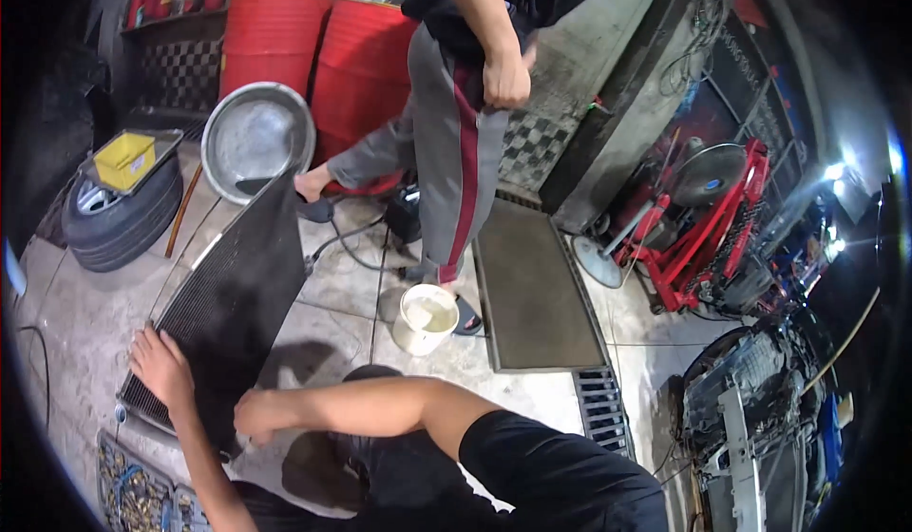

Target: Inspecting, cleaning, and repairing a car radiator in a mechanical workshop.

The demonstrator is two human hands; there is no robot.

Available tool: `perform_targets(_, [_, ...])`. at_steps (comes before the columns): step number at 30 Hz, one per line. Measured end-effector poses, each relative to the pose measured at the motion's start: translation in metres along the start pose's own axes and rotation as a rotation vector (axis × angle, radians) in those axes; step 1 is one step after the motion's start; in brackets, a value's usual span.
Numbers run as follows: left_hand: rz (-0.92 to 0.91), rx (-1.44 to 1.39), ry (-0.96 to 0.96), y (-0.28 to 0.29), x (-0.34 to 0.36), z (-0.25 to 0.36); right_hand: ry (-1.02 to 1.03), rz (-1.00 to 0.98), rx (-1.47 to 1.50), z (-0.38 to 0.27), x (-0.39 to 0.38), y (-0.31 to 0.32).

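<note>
A long black finned radiator (228,294) stands tilted in front of me on the left. My left hand (161,369) lies on its near left edge with the fingers stretched and apart. Close to the radiator's lower right edge is my right hand (256,414), its fingers curled down; what they hold, if anything, is hidden. A white bucket (418,342) with pale contents stands on the floor to the right of the radiator. Farther right, a second flat panel like a radiator (537,290) lies on the tiles.
Another person in grey trousers (439,142) stands just beyond the bucket. Behind the radiator are a metal basin (256,138), red drums (275,43) and a tyre (123,214) bearing a yellow bin (123,161). A fan (708,176) and red jack frame (727,233) stand right; fittings (133,489) lie near left.
</note>
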State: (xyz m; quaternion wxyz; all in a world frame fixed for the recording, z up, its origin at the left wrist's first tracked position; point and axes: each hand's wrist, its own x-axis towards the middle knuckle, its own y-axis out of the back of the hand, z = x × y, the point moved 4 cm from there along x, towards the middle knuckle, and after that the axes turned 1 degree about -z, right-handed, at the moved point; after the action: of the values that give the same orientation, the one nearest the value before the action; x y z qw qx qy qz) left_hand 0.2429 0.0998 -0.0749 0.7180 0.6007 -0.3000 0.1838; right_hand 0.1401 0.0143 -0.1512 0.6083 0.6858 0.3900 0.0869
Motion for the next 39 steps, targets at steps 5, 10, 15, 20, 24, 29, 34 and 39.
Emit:
perform_targets(5, [0.060, 0.031, -0.027, -0.020, -0.006, -0.017, -0.061, -0.172, -0.022, -0.004, 0.004, 0.003])
perform_targets(10, [-0.210, 0.028, 0.025, -0.002, 0.026, 0.001, -0.023, -0.028, -0.044, 0.018, 0.012, -0.015])
perform_targets(15, [-0.163, -0.037, 0.026, -0.039, 0.059, -0.023, -0.034, 0.016, -0.040, 0.022, 0.010, -0.021])
perform_targets(20, [-0.304, -0.030, 0.096, -0.044, 0.054, -0.048, -0.060, -0.119, -0.010, -0.008, -0.004, 0.003])
perform_targets(24, [-0.355, -0.049, 0.085, -0.044, 0.052, -0.049, -0.031, -0.129, -0.034, -0.008, 0.003, -0.002])
perform_targets(29, [-0.432, -0.053, 0.103, -0.030, 0.050, -0.021, -0.054, -0.155, -0.042, 0.011, 0.008, -0.016])
perform_targets(34, [-0.483, -0.070, 0.153, -0.018, 0.050, -0.027, -0.046, -0.099, -0.020, -0.001, 0.010, -0.005])
perform_targets(39, [-0.506, -0.049, 0.174, -0.013, 0.045, -0.020, -0.081, -0.189, -0.038, -0.003, 0.007, -0.004])
